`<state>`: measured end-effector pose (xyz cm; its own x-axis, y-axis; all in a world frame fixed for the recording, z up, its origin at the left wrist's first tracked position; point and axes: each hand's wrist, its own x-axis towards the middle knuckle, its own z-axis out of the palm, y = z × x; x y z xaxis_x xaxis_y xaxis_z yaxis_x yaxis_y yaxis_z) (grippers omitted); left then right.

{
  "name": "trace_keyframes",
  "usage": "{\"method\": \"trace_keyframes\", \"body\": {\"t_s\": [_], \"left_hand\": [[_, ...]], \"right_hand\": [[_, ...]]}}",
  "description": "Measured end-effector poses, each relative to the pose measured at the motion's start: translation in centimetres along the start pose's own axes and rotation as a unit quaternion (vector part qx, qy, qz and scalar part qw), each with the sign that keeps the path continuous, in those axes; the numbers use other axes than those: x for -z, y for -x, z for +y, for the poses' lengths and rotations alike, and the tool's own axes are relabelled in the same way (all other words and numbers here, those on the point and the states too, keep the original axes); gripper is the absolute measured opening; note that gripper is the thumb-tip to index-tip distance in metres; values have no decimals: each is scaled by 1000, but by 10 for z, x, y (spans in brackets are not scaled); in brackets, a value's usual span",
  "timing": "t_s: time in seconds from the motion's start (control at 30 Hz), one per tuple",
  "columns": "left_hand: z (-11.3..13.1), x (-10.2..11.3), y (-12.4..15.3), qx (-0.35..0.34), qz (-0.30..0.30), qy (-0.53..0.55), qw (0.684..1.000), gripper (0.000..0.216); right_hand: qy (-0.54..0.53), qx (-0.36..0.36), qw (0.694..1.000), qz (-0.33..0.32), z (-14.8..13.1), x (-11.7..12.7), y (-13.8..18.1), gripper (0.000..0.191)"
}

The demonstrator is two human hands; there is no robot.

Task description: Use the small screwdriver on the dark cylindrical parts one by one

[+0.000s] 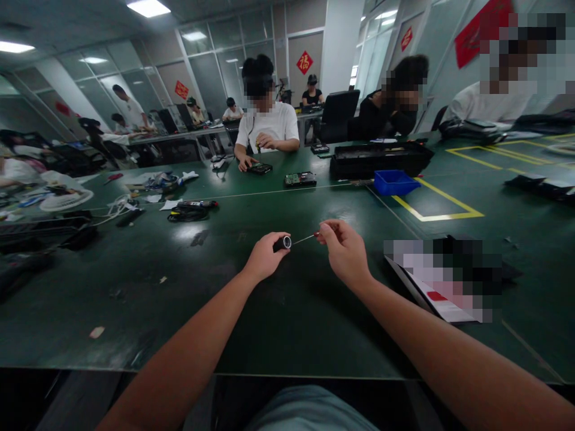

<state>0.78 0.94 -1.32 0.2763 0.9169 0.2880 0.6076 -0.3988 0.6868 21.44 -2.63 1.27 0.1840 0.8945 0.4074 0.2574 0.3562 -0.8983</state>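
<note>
My left hand point(264, 257) is closed around a short black cylinder point(282, 243) with a pale ring at its end, which faces right and toward me. What the cylinder belongs to cannot be made out. Between the thumb and fingers of my right hand point(344, 248) is a small screwdriver point(316, 234) with a reddish handle and a thin metal shaft. Its shaft points left, and the tip is at or very near the ringed end of the cylinder. Both hands are held above the green table.
The green table point(188, 335) bears a blue bin point(395, 182), a long black housing point(381, 158), a circuit-board device point(300, 179), bundled black cables point(192, 211) and, at right, a papered booklet point(431, 287). Across it a person point(269, 126) handles another device. More people sit around.
</note>
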Motion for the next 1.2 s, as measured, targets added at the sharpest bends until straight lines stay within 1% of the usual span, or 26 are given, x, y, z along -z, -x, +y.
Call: {"method": "trace_keyframes", "body": {"t_s": [0.1, 0.27, 0.47, 0.57, 0.63, 0.7, 0.77, 0.87, 1.0, 1.13, 1.17, 1.2], "left_hand": [[3, 1, 0, -14, 7, 2, 1000, 37], [6, 2, 1, -18, 0, 4, 1000, 38], [7, 3, 2, -26, 6, 11, 1000, 39], [8, 4, 2, -21, -1, 4, 1000, 39], [8, 4, 2, -19, -4, 0, 1000, 39], [6, 4, 2, -24, -4, -1, 1000, 39], [4, 3, 2, -32, -4, -1, 999, 40], [1, 3, 2, -37, -4, 0, 999, 40], [0, 2, 1, -38, 0, -2, 999, 39], [1, 2, 1, -37, 2, 0, 999, 39], [1, 2, 1, -38, 1, 2, 999, 39], [2, 2, 1, -39, -1, 3, 999, 39]], "right_hand": [[-18, 6, 1000, -8, 0, -1, 1, 27], [5, -1, 999, -46, 1, -1, 1, 25], [18, -14, 999, -30, 6, -1, -1, 24], [27, -16, 999, -34, 4, 0, -2, 26], [69, -17, 997, -36, 1, 2, -2, 32], [128, -17, 991, -31, -3, 4, -3, 44], [166, -11, 986, -24, -6, 6, -4, 53], [182, 0, 983, -28, -8, 6, -4, 56], [178, 8, 983, -36, -7, 5, -3, 48], [130, 22, 990, -47, -3, 3, -2, 20], [121, 28, 991, -53, -2, 3, -1, 17], [115, 32, 991, -60, -2, 3, -1, 18]]}}
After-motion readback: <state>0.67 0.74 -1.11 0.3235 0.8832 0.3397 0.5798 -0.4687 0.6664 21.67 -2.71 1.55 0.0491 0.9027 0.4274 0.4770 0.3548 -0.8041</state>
